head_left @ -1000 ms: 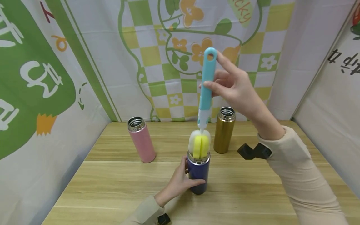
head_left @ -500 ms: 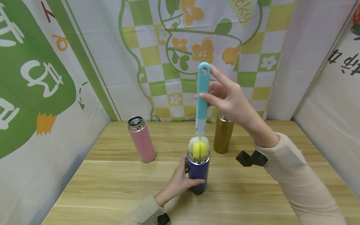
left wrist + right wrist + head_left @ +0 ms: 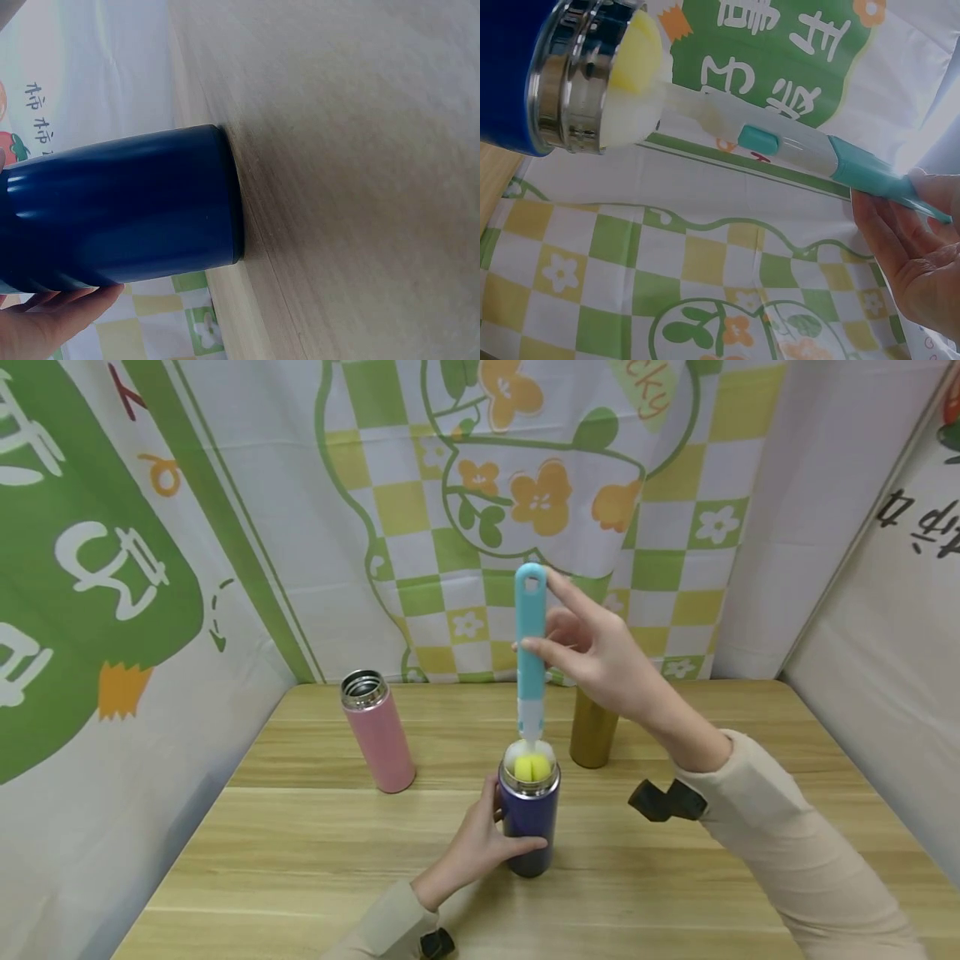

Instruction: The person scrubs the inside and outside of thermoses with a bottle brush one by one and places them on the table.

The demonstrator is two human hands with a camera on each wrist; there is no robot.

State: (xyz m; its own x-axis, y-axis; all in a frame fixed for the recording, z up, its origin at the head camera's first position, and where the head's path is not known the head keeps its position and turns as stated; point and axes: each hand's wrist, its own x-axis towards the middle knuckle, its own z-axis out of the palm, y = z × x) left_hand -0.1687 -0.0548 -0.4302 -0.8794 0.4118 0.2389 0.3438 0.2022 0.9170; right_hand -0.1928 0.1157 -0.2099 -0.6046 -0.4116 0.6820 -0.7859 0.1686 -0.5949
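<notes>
My right hand (image 3: 588,647) pinches the turquoise handle of a bottle brush (image 3: 531,635), which stands upright over a dark blue flask. The brush's white and yellow sponge head (image 3: 531,762) is mostly inside the flask's steel mouth, with only its top showing above the rim. My left hand (image 3: 480,835) grips the blue flask (image 3: 531,818) around its side, thumb across the front. In the left wrist view the flask's base (image 3: 229,195) sits on the wooden table. The right wrist view shows the sponge (image 3: 637,79) bulging out of the threaded neck (image 3: 574,75).
A pink flask (image 3: 378,735) without a lid stands to the left on the table (image 3: 300,860). Behind my right hand is a gold flask (image 3: 594,735), its top hidden. A patterned curtain (image 3: 465,527) hangs along the back edge.
My right hand has moved down and slightly left with the bottle brush, and its sponge has sunk deeper into the blue flask. My left hand and the flask have stayed put.
</notes>
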